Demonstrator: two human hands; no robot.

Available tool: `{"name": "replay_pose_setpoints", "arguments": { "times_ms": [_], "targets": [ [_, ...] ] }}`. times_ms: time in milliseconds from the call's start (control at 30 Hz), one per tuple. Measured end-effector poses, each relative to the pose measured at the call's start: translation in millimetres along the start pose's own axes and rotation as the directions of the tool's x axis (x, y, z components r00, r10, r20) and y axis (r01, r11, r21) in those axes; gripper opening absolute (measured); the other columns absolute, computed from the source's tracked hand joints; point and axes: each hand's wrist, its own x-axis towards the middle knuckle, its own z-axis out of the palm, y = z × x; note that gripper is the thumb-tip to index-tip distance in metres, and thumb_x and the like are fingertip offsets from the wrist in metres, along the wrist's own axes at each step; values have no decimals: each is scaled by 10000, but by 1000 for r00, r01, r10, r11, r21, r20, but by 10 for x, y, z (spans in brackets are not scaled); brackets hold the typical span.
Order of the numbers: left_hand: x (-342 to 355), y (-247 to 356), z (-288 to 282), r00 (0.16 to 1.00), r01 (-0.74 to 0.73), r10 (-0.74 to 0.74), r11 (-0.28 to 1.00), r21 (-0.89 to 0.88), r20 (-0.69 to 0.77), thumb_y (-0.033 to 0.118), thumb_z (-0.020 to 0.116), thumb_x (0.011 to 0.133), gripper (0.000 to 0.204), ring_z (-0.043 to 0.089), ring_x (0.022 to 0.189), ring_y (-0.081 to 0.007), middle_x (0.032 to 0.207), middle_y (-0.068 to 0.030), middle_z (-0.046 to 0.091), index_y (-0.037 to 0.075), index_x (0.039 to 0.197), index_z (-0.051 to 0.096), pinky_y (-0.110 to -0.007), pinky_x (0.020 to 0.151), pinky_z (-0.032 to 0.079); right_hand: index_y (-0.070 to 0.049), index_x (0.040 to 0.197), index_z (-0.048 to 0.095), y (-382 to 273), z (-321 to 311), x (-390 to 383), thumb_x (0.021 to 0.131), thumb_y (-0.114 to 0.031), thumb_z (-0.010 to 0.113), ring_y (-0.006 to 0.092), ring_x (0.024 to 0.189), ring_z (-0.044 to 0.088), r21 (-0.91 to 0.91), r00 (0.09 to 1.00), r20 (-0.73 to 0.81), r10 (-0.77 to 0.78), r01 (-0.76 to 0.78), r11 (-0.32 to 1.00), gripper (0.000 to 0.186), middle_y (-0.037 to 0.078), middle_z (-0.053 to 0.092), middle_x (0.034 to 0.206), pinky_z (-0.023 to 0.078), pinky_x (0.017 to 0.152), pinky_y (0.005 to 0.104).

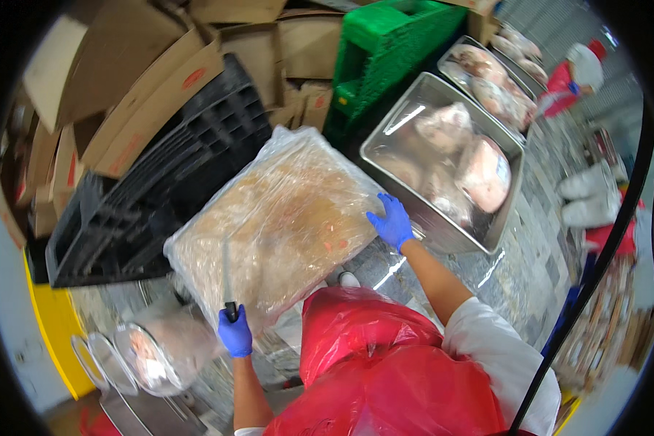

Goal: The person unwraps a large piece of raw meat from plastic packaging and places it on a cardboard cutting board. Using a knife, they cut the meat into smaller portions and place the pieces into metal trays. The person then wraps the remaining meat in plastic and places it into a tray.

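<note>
My left hand [235, 332], in a blue glove, is closed on the black handle of a long-bladed knife [230, 310], whose pale blade points up over the near left corner of a carton [269, 218] covered in clear, crinkled plastic wrap. My right hand [391, 221], also gloved in blue, has its fingers spread on the carton's right end. Just right of it stands a steel bin [503, 225] with several pink pieces of wrapped meat [483, 174] in it. A red plastic apron [370, 378] covers my body.
Flattened cardboard [123, 94], a black pallet [131, 218] and a green pallet [370, 43] lie beyond. A second meat bin [450, 76] is at back right. A co-worker [585, 69] stands far right, near white boots [588, 196]. Metal hoops and plastic [178, 338] sit lower left.
</note>
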Motion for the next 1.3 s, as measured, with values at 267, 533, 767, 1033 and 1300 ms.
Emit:
{"name": "replay_pose_setpoints", "arguments": {
  "times_ms": [267, 533, 767, 1033, 1300],
  "targets": [
    [822, 194, 708, 991, -134, 132, 989, 62, 36, 261, 677, 821, 318, 562, 720, -355, 806, -193, 602, -20, 921, 567, -439, 693, 446, -4, 1181, 570, 952, -1128, -1244, 775, -275, 714, 379, 1113, 523, -125, 906, -318, 279, -332, 935, 508, 226, 548, 1201, 418, 970, 432],
    [593, 787, 844, 897, -141, 316, 868, 477, -309, 237, 691, 767, 357, 578, 860, -369, 940, -171, 611, 13, 1029, 596, -481, 749, 459, 5, 1155, 570, 2327, -1824, -2137, 787, -258, 712, 368, 1065, 533, 123, 551, -545, 632, -693, 710, 474, 224, 553, 1133, 432, 927, 421],
    [5, 2575, 2195, 781, -618, 621, 784, 57, -67, 167, 701, 819, 279, 557, 931, -319, 981, -166, 609, -30, 996, 612, -419, 888, 429, -7, 1136, 580, 3459, -2232, -1543, 804, -265, 686, 378, 1083, 527, 242, 659, -412, 629, -586, 773, 434, 225, 552, 1149, 426, 940, 419],
    [-1269, 4427, 4470, 224, -776, 698, 551, -309, 681, 221, 689, 818, 286, 564, 1040, -321, 1096, -169, 608, 29, 1023, 634, -392, 955, 417, 22, 1135, 589, 4136, -2235, -838, 811, -301, 683, 367, 1022, 577, 443, 692, -68, 719, -625, 643, 467, 226, 585, 1103, 459, 915, 400],
    [-1665, 5854, 6426, 309, -593, 772, 613, -522, 555, 304, 659, 859, 487, 521, 1157, -347, 1224, -225, 555, 12, 1236, 557, -410, 1003, 407, 46, 1090, 612, 4586, -2330, -377, 855, -347, 651, 272, 1010, 612, 626, 536, 172, 826, -707, 329, 460, 196, 629, 1067, 482, 870, 361]
  ]
}}
